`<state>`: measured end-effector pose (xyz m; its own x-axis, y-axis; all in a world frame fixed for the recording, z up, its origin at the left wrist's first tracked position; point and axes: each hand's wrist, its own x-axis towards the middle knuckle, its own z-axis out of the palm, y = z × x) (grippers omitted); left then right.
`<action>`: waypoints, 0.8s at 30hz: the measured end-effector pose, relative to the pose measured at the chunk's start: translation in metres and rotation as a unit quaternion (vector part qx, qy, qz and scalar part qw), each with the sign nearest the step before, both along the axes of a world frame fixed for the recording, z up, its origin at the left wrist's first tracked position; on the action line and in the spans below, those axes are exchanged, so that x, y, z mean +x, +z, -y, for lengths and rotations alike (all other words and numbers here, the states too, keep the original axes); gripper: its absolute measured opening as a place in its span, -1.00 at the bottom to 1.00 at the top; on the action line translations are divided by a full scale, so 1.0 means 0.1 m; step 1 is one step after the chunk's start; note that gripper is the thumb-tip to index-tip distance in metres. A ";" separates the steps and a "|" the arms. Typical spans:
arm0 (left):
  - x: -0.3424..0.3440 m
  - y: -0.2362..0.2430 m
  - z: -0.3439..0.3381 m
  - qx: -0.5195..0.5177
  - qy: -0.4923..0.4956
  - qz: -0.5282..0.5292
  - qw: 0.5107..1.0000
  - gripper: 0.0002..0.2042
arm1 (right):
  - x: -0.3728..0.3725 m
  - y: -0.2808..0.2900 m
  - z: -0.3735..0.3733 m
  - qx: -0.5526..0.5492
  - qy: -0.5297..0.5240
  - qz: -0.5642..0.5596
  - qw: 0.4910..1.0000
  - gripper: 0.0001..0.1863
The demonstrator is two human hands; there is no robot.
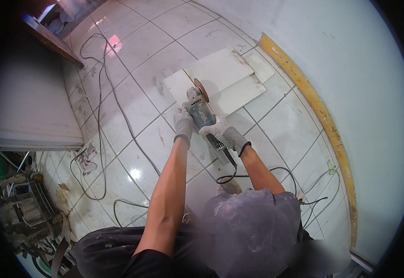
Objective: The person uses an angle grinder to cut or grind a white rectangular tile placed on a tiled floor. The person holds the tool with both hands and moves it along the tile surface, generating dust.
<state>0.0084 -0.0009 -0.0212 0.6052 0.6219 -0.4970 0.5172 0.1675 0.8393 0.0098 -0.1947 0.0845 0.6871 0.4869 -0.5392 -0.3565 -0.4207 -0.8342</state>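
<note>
Left hand [183, 122] and right hand [224, 133] clasp the grinder [202, 114] over the tile [225, 69] — likely cutting, next needing steady alignment

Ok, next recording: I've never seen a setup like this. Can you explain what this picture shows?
There is no robot here, just a person seen through a wide fisheye camera worn on their head, looking down; that is why straight edges bend. The left hand and right hand, both in grey gloves, hold an angle grinder, the left nearer its disc. A dark cable trails from its rear. Pale flat slabs lie on the tiled floor just beyond; whether the disc touches them, I can't tell. A yellowish strip runs along the wall's foot.
</note>
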 end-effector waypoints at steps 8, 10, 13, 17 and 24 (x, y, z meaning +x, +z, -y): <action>0.00 -0.07 -0.06 -0.001 0.003 0.018 1.000 -0.46 | 0.01 -0.03 -0.04 -0.001 -0.001 -0.002 1.000 -0.14; -0.02 -0.01 0.02 -0.009 0.001 0.014 1.000 -0.45 | 0.01 -0.02 0.01 -0.012 -0.001 -0.008 1.000 -0.13; 0.00 0.03 0.02 -0.010 0.000 0.002 1.000 -0.45 | 0.00 -0.01 0.02 0.002 -0.008 -0.016 1.000 -0.12; 0.00 0.00 0.00 0.012 -0.002 0.004 1.000 -0.45 | 0.00 -0.01 0.01 0.001 -0.004 -0.012 1.000 -0.10; 0.02 -0.09 -0.01 0.007 0.001 0.012 1.000 -0.45 | 0.02 -0.05 0.01 -0.009 0.002 0.000 1.000 -0.07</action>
<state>0.0107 0.0002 -0.0297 0.6149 0.6308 -0.4733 0.4964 0.1567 0.8538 0.0114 -0.1958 0.0791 0.6852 0.4797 -0.5481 -0.3555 -0.4366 -0.8265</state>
